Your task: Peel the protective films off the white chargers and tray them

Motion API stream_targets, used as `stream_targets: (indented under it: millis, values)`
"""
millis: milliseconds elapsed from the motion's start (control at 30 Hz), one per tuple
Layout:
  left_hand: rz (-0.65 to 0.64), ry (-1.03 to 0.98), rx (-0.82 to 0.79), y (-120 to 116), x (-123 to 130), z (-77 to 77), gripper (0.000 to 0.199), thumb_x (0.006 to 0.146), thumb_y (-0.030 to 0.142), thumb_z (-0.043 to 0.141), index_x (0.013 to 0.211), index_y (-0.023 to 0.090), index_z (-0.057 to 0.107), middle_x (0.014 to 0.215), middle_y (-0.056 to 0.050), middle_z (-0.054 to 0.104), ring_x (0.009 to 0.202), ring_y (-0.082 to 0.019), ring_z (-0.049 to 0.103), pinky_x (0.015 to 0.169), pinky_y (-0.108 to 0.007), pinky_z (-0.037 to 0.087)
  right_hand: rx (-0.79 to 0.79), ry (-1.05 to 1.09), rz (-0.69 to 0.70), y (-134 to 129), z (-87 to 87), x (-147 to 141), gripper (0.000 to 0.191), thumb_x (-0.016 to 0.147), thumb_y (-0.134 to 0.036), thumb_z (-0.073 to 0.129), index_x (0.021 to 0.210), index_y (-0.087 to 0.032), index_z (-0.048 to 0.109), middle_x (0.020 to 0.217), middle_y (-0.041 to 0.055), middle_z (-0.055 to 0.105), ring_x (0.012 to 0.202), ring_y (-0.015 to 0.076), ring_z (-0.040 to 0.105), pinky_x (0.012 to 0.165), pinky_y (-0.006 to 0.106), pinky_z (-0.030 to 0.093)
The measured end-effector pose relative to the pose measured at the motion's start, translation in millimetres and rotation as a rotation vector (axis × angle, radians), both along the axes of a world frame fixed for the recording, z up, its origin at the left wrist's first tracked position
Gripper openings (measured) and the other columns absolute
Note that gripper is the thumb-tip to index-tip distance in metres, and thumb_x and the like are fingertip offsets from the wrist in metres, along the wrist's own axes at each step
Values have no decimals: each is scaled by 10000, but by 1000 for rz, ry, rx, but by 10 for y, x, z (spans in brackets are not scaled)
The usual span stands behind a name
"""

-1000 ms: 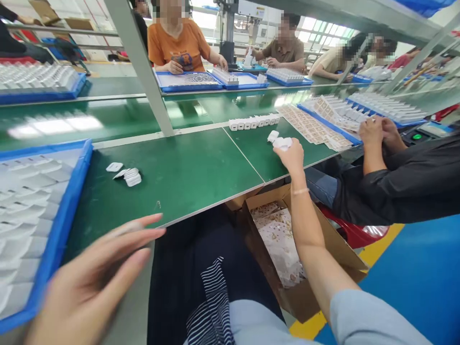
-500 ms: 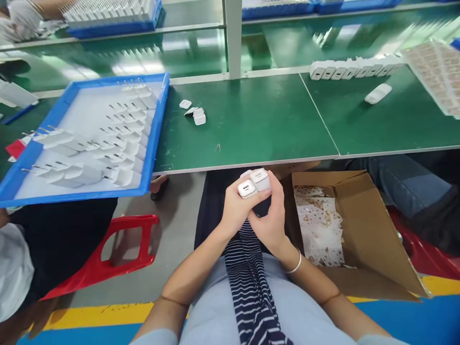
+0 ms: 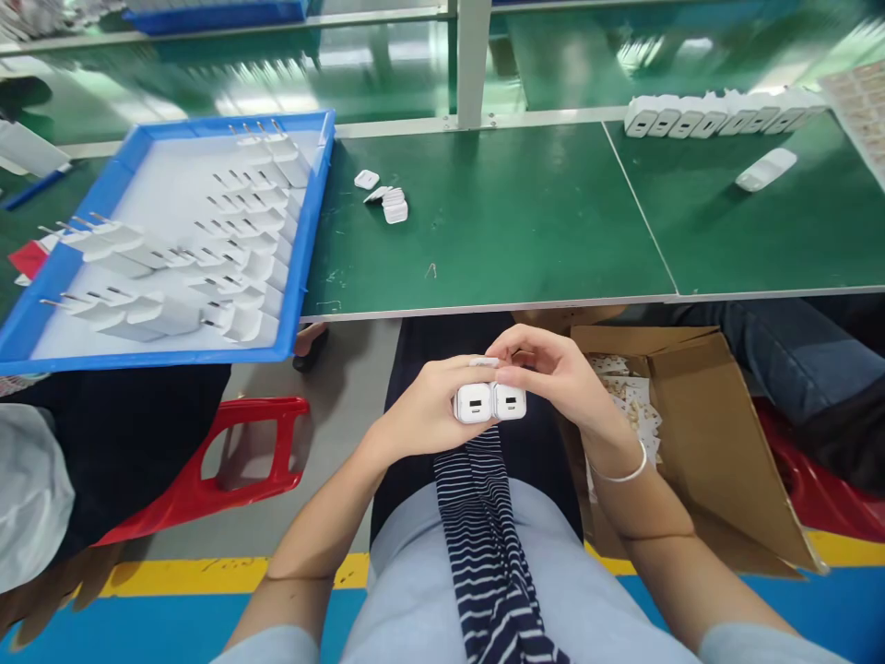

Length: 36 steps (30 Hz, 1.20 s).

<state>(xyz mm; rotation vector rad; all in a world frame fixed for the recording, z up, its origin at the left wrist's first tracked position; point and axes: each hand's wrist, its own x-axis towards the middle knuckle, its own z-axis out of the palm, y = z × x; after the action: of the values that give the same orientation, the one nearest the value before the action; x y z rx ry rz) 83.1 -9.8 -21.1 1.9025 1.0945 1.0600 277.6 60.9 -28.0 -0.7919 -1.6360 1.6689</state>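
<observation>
My left hand is wrapped around two white USB wall chargers, held side by side with their port faces toward me. Behind them, the edge of another small white piece shows between the hands; most of it is hidden. My right hand is bent above the right-hand charger, its thumb and fingertips pinched at that white piece. On the green bench ahead lie several small white square caps, some stacked.
A blue-rimmed tray on the left carries rows of white chargers, pins up. More chargers stand in a row at the back right, with one charger lying before them. An open cardboard box beside my right arm contains paper scraps. People sit on both sides.
My hands have lowered slightly and the chargers now face me more squarely. My right hand has shifted from the chargers' right side to above them, fingers pinched. The camera view has shifted a little.
</observation>
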Motion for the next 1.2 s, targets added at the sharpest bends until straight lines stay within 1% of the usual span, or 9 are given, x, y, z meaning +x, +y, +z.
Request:
stream_targets:
  millis: [67, 167, 267, 367, 433, 533, 633, 800, 1200]
  values:
    - [-25, 96, 17, -43, -5, -19, 404, 776, 93, 675, 1160, 211, 710, 1128, -79, 755, 1009, -205, 743, 861, -310, 608, 55, -18, 13, 10, 10, -56, 104, 809, -287, 810, 824, -222, 730, 847, 9, 666, 786, 156, 611, 689, 293, 488]
    - [-27, 129, -10, -83, -5, -49, 388, 779, 90, 656, 1146, 205, 712, 1173, -87, 743, 1077, -223, 733, 925, -340, 606, 195, -63, -54, -13, 34, -98, 102, 847, -254, 773, 768, -223, 717, 834, 10, 664, 802, 164, 616, 697, 307, 489]
    - [19, 64, -54, -90, -13, -70, 396, 779, 94, 693, 1156, 212, 719, 1302, -101, 708, 1186, -244, 702, 1005, -370, 584, 295, -144, -194, -66, 101, -47, 87, 914, -220, 698, 827, -231, 696, 840, 7, 688, 770, 155, 640, 687, 309, 511]
    - [105, -45, -86, -80, -31, -71, 389, 761, 137, 780, 1141, 210, 736, 1319, -102, 710, 1216, -253, 691, 1039, -375, 566, 298, -161, -372, -153, 203, 56, 50, 966, -214, 637, 938, -247, 662, 765, -14, 694, 620, 126, 637, 573, 280, 513]
    - [162, -108, -112, -76, -41, -57, 382, 752, 180, 820, 1126, 208, 747, 1225, -92, 757, 1119, -236, 734, 988, -350, 586, 231, -161, -320, -222, 272, 110, 20, 974, -230, 636, 970, -246, 647, 687, -27, 681, 532, 113, 609, 497, 258, 494]
    - [195, -151, -139, -80, -46, -27, 388, 748, 204, 839, 1126, 205, 756, 1139, -79, 787, 980, -203, 765, 879, -293, 605, 83, -118, -130, -300, 337, 131, 41, 948, -232, 685, 926, -224, 651, 624, -37, 664, 472, 90, 572, 432, 220, 449]
    - [186, -156, -129, -84, -41, -3, 394, 742, 198, 842, 1127, 206, 761, 1134, -76, 789, 966, -198, 766, 839, -270, 601, 22, -66, -85, -317, 343, 109, 76, 932, -211, 706, 883, -208, 647, 604, -42, 652, 465, 71, 553, 424, 195, 419]
    - [147, -121, -107, -86, -37, 17, 429, 738, 133, 808, 1155, 215, 750, 1154, -67, 784, 994, -203, 765, 846, -276, 601, 54, -84, -49, -293, 321, 76, 86, 930, -189, 705, 868, -199, 646, 599, -50, 632, 493, 59, 542, 458, 186, 420]
    - [155, -48, -81, -108, -34, 39, 439, 735, 80, 765, 1161, 182, 735, 1167, -76, 777, 1019, -200, 758, 881, -272, 597, 146, -174, -35, -296, 317, 54, 98, 932, -174, 697, 862, -205, 637, 600, -67, 620, 500, 49, 547, 464, 173, 423]
